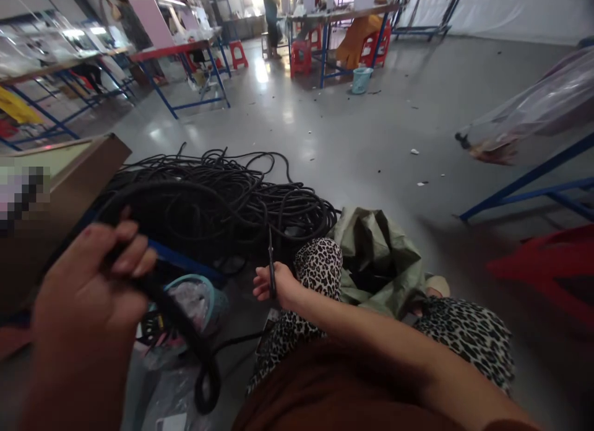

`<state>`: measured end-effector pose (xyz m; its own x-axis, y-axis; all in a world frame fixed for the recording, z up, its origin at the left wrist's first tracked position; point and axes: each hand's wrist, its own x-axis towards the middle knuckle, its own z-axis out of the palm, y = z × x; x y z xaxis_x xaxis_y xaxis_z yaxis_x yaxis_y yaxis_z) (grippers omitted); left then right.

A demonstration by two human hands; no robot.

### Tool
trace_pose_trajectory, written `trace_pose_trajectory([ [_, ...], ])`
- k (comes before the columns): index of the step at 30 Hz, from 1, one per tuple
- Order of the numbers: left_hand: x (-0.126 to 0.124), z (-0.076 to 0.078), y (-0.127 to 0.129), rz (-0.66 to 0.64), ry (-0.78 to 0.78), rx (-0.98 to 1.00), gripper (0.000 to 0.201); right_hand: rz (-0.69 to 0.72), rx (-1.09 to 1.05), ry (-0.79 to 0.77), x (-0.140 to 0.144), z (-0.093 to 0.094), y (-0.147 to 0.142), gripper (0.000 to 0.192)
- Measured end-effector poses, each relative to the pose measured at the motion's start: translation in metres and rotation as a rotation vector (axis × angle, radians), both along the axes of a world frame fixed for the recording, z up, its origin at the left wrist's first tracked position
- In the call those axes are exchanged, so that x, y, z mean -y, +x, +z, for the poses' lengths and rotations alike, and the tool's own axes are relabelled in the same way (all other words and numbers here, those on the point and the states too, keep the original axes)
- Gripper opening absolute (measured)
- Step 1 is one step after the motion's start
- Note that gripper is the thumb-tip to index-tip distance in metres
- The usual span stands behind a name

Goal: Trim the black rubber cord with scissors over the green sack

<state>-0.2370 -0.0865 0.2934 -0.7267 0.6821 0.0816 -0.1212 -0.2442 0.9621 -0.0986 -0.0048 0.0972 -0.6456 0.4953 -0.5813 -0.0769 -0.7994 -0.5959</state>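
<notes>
Cable (171, 313), thick and black, runs diagonally from upper left to lower right, clamped in the left hand (88, 295). Right hand (273, 285) grips upright scissors (270, 257) before the coiled cable pile (223, 202) on the floor (371, 140), beside a small bucket (208, 298).

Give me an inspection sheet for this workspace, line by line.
Surface: grey concrete floor, scattered small scraps.
Job's things: thick black hose; thin dark tool, type unclear.
Clutter: teal bucket of scraps, green bag, cardboard box.
Grips: left hand closed on the hose; right hand closed on the tool.
Cables: big black pile on the floor.
Surroundings: blue-framed tables, red stools, people far off.
</notes>
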Motion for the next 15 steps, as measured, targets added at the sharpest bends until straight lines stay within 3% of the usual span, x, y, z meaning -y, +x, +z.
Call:
trace_pose_trajectory([
  [3, -0.074, 0.002, 0.01, 0.025, 0.135, -0.044, 0.018, 0.002, -0.121, 0.02, 0.019, 0.01, 0.013, 0.036],
  [7, -0.149, 0.003, 0.008, -0.005, 0.091, 0.051, 0.012, 0.033, -0.218, 0.06, 0.03, 0.024, 0.033, 0.038],
  [11, -0.187, 0.008, -0.003, -0.027, -0.007, 0.154, 0.016, 0.025, -0.288, 0.097, 0.031, 0.028, 0.055, 0.028],
  [15, -0.211, 0.011, -0.019, 0.0, -0.066, 0.229, 0.018, 0.052, -0.178, 0.202, 0.032, 0.034, 0.062, 0.017],
])
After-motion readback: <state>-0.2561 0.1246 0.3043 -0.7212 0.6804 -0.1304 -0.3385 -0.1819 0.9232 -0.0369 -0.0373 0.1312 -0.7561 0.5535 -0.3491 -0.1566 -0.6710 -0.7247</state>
